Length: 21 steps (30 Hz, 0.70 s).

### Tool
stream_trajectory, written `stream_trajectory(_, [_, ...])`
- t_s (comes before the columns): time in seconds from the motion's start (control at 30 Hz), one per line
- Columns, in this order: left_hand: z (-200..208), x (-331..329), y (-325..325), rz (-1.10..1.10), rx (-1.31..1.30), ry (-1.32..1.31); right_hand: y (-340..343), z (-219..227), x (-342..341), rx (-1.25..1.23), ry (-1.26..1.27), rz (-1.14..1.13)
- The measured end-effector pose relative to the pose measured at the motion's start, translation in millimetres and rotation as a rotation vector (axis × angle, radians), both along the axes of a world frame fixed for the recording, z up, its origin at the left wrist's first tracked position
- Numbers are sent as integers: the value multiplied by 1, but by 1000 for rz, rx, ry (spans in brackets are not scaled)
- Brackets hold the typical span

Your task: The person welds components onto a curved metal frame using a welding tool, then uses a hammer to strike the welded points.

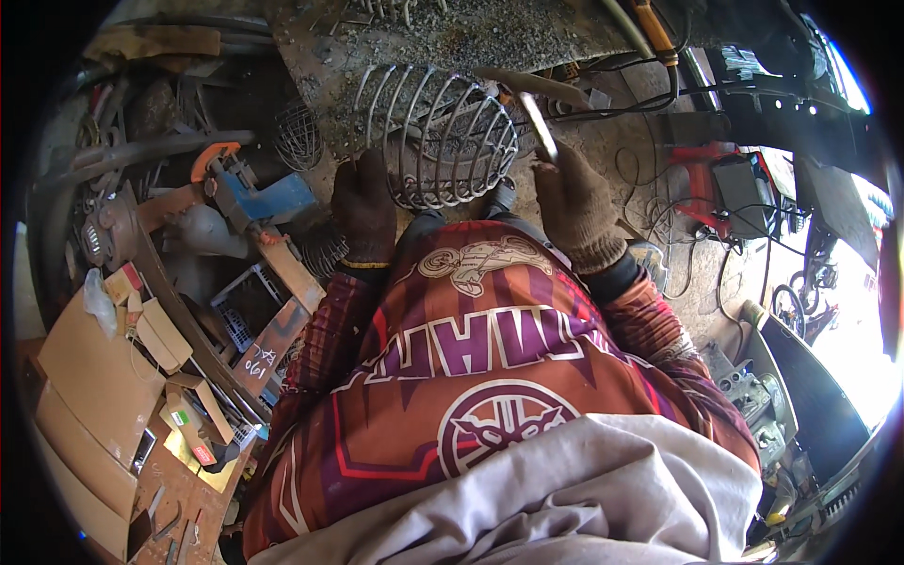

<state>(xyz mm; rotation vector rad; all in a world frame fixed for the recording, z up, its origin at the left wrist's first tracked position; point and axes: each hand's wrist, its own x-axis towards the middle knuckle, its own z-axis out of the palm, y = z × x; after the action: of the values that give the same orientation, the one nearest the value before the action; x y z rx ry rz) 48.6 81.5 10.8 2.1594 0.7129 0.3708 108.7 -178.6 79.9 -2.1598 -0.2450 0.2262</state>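
Grey cloth (584, 499), left hand (364, 209) clamped on wire basket (443, 141), right hand (576, 209) raised, gripping hammer (538, 121)

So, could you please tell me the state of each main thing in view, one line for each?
Metal-rod basket, held at its left edge
Left hand, gloved, closed on that edge
Right hand, gloved, closed around a handle
Hammer, gripped, head near the basket's far right side
Small cardboard box, open
Plastic bag, crumpled
Grey cloth, draped in folds
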Motion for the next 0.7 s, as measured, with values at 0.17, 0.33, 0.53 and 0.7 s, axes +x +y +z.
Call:
stream_trajectory(0.17, [3, 2, -1, -11, -101, -76, -3, -16, 7, -100, -57, 87])
stream_trajectory(0.33, [12, 0, -5, -1, -10, -5, -15, -6, -4, -29, -127, -17])
stream_trajectory(0.53, [25, 3, -11, -23, -74, -23, -22, -29, -11, -77, 62, 45])
stream_trajectory(0.7, [11, 1, -5, -37, -66, -30, -18, -10, -15, -37, -73, -8])
